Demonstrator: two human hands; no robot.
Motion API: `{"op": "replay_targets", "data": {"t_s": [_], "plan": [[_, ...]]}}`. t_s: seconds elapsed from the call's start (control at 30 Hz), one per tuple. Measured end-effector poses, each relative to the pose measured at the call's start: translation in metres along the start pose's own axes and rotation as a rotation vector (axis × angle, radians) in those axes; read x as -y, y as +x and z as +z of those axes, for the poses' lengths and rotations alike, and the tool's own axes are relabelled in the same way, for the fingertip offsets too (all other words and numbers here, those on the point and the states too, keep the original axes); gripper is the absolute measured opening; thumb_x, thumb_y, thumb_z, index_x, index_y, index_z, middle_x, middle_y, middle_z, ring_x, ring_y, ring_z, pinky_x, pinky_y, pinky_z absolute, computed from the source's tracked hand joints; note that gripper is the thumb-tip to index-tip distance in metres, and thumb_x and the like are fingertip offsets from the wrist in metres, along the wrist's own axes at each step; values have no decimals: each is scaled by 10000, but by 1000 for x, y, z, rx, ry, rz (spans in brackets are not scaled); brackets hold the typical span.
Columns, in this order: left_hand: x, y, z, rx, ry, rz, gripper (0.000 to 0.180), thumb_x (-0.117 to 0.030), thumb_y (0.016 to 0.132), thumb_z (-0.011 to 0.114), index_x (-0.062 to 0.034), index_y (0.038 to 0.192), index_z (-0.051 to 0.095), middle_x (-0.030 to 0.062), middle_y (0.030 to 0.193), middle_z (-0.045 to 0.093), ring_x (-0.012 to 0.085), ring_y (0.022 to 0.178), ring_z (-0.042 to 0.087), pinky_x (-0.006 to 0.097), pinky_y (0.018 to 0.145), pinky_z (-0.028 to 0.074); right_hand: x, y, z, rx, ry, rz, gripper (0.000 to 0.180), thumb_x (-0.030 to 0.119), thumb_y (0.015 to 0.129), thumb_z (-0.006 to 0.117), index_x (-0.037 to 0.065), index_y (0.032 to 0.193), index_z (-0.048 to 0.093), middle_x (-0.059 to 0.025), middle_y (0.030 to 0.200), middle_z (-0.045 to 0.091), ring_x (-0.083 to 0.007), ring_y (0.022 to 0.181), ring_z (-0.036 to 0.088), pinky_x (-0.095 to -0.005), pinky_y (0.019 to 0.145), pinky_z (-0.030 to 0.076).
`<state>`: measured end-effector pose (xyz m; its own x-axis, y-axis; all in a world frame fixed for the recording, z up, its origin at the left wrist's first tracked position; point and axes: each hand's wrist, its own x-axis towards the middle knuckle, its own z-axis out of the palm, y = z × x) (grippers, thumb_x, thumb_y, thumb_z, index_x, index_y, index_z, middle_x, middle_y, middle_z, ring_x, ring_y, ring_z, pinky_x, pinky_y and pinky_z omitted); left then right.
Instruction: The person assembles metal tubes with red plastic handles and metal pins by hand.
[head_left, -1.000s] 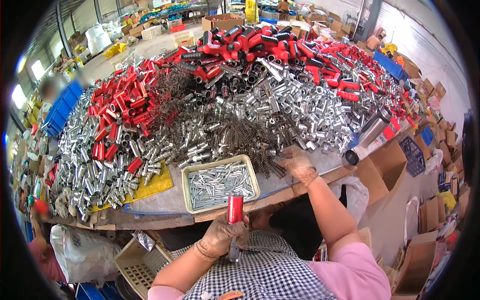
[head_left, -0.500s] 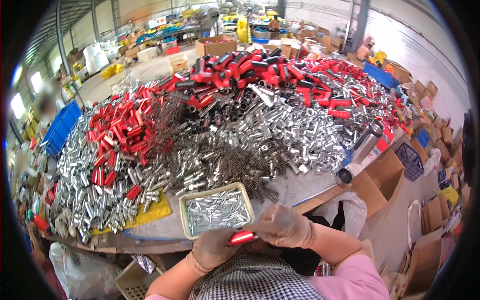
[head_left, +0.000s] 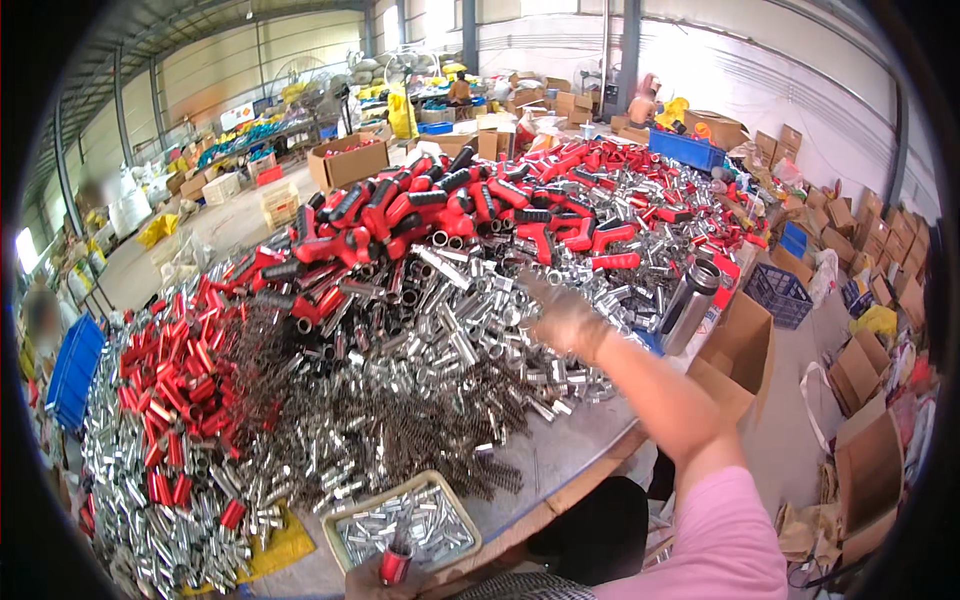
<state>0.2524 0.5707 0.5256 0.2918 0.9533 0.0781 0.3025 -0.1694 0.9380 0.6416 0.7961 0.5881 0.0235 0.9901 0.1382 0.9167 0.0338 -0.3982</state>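
My left hand [head_left: 372,580], bare-armed side cut off by the lower edge, is closed around a glossy red metal tube [head_left: 396,568], short and round, which stands in front of the near part of a cream plastic tray [head_left: 460,509] filled with loose silver metal pins [head_left: 430,522]. The tube's long axis runs roughly upright, its open end facing away from me; a thin grey piece seems to rise out of that end, though I cannot tell clearly what it is. My right hand [head_left: 566,320] is well apart from it, stretched far forward and to the right over a heap of shiny silver cylindrical fittings [head_left: 470,345]. Its fingers are blurred, so I cannot tell whether they are spread, pinched or holding anything, nor whether they touch the heap. From my right hand, then, the red tube lies back toward me and to the left, with a mound of dark coiled wire springs [head_left: 430,432] and the tray between. The silver fittings are plainly nearer to my right hand. Beyond that hand lie red plastic handles with black grips [head_left: 400,212], and a steel cylindrical flask [head_left: 686,312] stands tilted to its right.
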Motion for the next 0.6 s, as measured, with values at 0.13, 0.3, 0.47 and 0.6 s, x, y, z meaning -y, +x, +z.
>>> {"op": "replay_targets", "data": {"t_s": [0.13, 0.3, 0.47, 0.6], "plan": [[-12, 9, 3, -38, -79, -102, 412, -424, 906, 599, -13, 872, 598, 15, 705, 540, 133, 608, 494, 286, 547, 393, -172, 121, -12, -220, -707, 400, 656, 139, 788, 568, 47, 1410, 384, -142, 1131, 676, -294, 1049, 654, -471, 972, 419], [-1, 24, 8, -86, -193, -347, 163, -88, 825, 732, -74, 799, 571, -58, 705, 502, 60, 640, 435, 232, 557, 370, -347, 143, -17, -286, -609, 671, 338, 264, 879, 559, 122, 1182, 602, -98, 1286, 602, -241, 1158, 595, -411, 1013, 398], [10, 6, 11, -196, -303, -459, 158, -21, 793, 743, -65, 830, 596, -37, 752, 577, 66, 681, 519, 235, 605, 437, -225, 158, -12, 77, -860, 603, 398, 263, 844, 637, 135, 1221, 625, -78, 1314, 588, -229, 1193, 579, -365, 947, 484], [4, 13, 11, -235, -233, -444, 153, -31, 794, 739, -62, 823, 593, -39, 730, 562, 64, 641, 498, 234, 574, 421, -208, 145, -24, 80, -683, 711, 444, 243, 815, 683, 113, 1235, 624, -91, 1302, 597, -271, 1188, 583, -419, 953, 494]]}}
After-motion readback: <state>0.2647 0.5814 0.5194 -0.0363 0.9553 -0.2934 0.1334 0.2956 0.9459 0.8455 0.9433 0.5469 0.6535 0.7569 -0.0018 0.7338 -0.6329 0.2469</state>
